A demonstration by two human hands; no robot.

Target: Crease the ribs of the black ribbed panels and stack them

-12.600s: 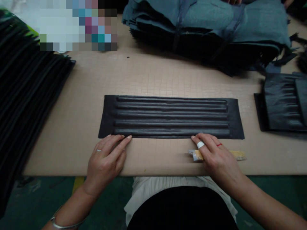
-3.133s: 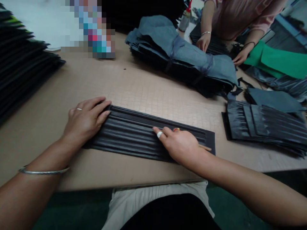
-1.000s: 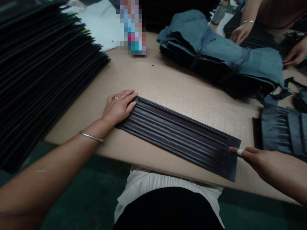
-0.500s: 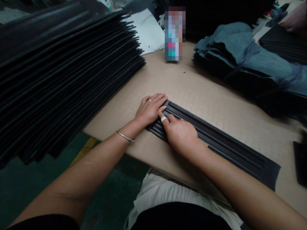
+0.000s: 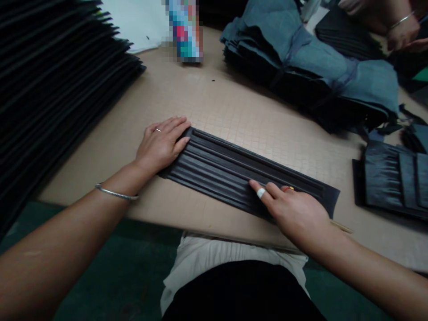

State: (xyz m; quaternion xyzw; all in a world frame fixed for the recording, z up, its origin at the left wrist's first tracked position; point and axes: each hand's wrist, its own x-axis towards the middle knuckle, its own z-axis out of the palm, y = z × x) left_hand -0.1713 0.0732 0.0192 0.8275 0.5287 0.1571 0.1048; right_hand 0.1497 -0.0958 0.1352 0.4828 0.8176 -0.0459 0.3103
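A black ribbed leather-like panel point(image 5: 217, 169) lies slantwise on the table, with raised ridges along its length. My left hand point(image 5: 162, 142) rests flat over the panel's left end, fingers stretched out. Over the right half of the panel is my right hand point(image 5: 297, 209), its fingers closed and the index finger pointing along a ridge. A thin wooden stick point(image 5: 341, 226) pokes out behind that hand; its other end is hidden under the fingers.
Tall stacks of black sheets point(image 5: 60, 89) fill the left. A tied bundle of grey-blue pieces point(image 5: 314, 58) lies at the back right, near black pieces point(image 5: 384, 174). A pixelated box point(image 5: 187, 35) stands behind on the tan table point(image 5: 187, 89). Another person's hand point(image 5: 403, 33) shows top right.
My right hand has slid rightward along the panel, away from my left hand, which stays at the left end. The view has shifted to the right, bringing a co-worker's hand into sight.
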